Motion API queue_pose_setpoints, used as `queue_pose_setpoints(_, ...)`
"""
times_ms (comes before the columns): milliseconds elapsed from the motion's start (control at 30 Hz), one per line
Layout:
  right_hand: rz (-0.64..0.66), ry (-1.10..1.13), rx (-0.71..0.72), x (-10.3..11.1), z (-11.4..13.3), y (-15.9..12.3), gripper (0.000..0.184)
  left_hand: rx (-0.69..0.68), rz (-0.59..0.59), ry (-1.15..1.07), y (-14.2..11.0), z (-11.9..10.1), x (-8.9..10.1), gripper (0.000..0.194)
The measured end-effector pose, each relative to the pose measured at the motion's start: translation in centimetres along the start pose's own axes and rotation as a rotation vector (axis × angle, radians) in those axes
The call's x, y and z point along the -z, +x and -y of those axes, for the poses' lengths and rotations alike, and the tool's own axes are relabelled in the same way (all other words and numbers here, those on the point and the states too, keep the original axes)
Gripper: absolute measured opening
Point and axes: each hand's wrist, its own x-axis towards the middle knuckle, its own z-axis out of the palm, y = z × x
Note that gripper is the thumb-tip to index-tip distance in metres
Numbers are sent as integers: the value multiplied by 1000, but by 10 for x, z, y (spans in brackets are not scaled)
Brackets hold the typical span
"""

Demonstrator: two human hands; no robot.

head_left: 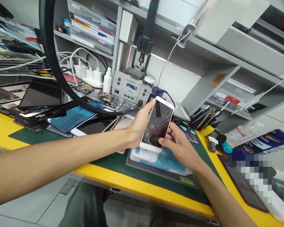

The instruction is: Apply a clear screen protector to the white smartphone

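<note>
A white-framed smartphone (157, 126) with a dark, reflective screen is held up over the bench, tilted toward me. My left hand (140, 126) grips its left long edge, with the fingers mostly hidden behind it. At the lower right edge, my right hand (177, 143) is closed on the phone, its thumb lying on the lower part of the screen and its fingers curled at the side. Beneath both hands lies a blue and white packet (168, 160) on a dark perforated mat (153, 168).
Several phones (71, 118) and loose parts crowd the left side. Behind stands a grey soldering or hot-air station (127, 88) beside a white bottle (107, 81). A thick black cable (61, 78) loops across the front left. Tweezers and tools (207, 118) stand at right, near a dark tablet (241, 183).
</note>
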Motion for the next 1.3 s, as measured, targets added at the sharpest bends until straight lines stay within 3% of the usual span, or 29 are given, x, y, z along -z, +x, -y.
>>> queue_pose_setpoints(333,-27,-155,1,-2,3,0,41,-83,-46,24,2,2,2,66)
queue_pose_setpoints(500,-29,-158,3,-1,4,1,38,-60,-83,26,0,1,-3,67)
queue_pose_setpoints(1033,-5,-30,2,-1,4,0,18,-31,-1,19,-1,0,-1,70)
queue_pose_setpoints(1300,-9,1,-12,-1,6,0,18,-23,-35,9,-2,-1,-3,69)
